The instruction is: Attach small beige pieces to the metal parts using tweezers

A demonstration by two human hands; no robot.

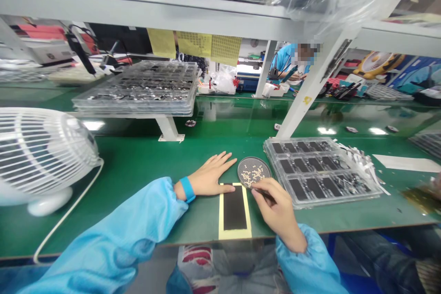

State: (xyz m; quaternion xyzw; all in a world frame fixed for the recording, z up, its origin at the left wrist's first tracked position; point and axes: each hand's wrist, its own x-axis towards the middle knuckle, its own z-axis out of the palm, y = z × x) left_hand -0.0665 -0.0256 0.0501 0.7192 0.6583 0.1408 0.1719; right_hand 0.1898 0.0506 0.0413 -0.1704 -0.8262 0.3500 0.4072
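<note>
My left hand (212, 175) lies flat with its fingers spread on the green bench. Its thumb reaches over the top edge of a black rectangular pad (234, 209), which is framed by pale yellow tape (221, 220). At the near rim of a round grey dish (242, 165), my right hand (277, 206) is closed in a pinch. A slim dark tool (268, 196) shows partly between its fingers; the rest is hidden. Many small cream-coloured pieces (255, 173) lie scattered in the dish.
Right of the dish, a clear compartment tray (299, 203) holds black rectangular parts and white strips. A white fan (44, 151) stands at left, its cord on the bench. Stacked trays (138, 87) sit on a raised shelf. A white post (303, 87) rises behind; beyond it works another person (285, 57).
</note>
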